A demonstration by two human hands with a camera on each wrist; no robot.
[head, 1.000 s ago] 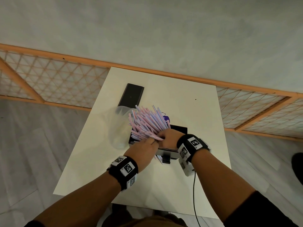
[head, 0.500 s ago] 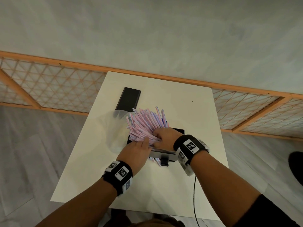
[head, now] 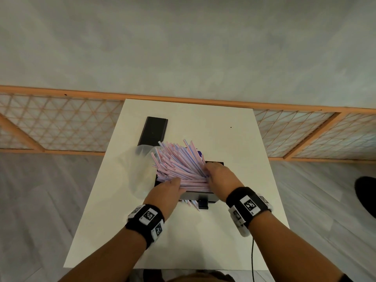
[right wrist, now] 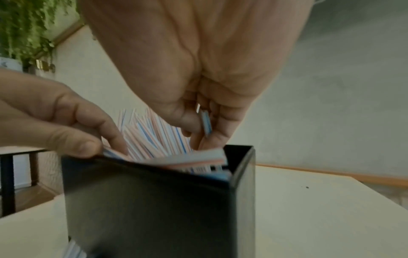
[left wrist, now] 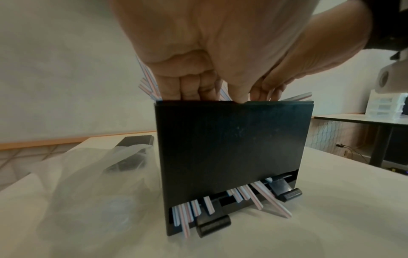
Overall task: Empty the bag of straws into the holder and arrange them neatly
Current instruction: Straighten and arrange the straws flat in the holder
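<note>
Both hands grip the straws (head: 179,161) with curled fingers: your left hand (head: 164,192) from the near-left, your right hand (head: 220,176) from the right, likely to squeeze the splayed bundle together. The holder (left wrist: 227,157) sits directly under both hands. The limp bag (head: 140,169) lies just left of your left hand.

Pink-and-blue striped straws (head: 179,163) fan leftward out of the black holder (left wrist: 227,151), the clear bag (head: 138,171) lying just left.

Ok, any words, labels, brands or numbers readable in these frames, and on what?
No readable text in any view.
On the wristbands: square black-and-white code patterns, no letters or digits.
On the holder: plain black; faint marks on its lever tab, too blurred to read.
On the straws: coloured stripes only.
</note>
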